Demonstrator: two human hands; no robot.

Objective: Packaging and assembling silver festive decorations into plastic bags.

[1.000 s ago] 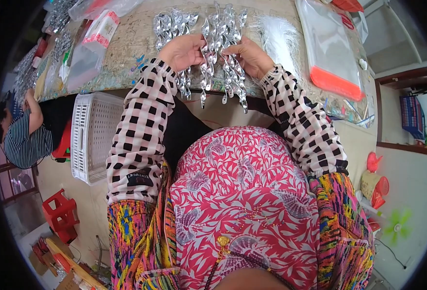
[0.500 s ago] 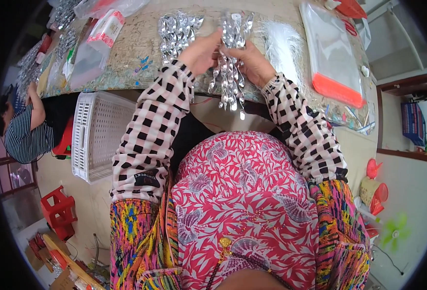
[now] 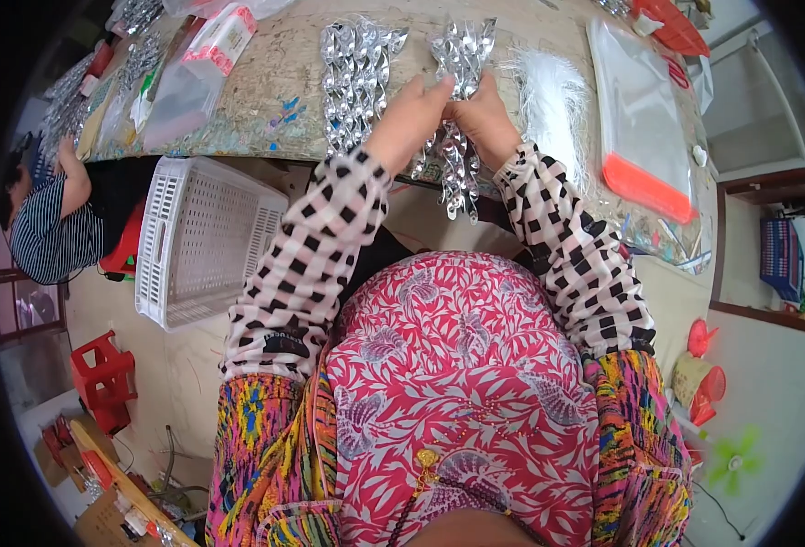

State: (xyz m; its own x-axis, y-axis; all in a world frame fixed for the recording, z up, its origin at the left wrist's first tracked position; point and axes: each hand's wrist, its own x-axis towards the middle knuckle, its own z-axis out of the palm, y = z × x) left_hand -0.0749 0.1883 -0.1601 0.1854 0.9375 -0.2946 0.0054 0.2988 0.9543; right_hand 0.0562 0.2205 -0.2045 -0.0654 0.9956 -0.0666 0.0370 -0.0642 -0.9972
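Note:
My left hand and my right hand meet at the table's near edge, fingers closed around a bundle of shiny silver twisted foil strands. Its lower strands hang down below my fingers, past the edge. My thumbs come together over the middle of the bundle and hide that part. To the left of it, a second group of silver twisted strands lies on the table. Close to my right hand on the other side is a bunch of thin white threads.
Clear plastic bags with an orange-red edge lie on the worn table at right. A tissue box stands at left. Below are a white plastic crate and a red stool. Another person sits at far left.
Both hands have come closer together on the silver strands, the left one moving right and down a little. The whole view has shifted slightly.

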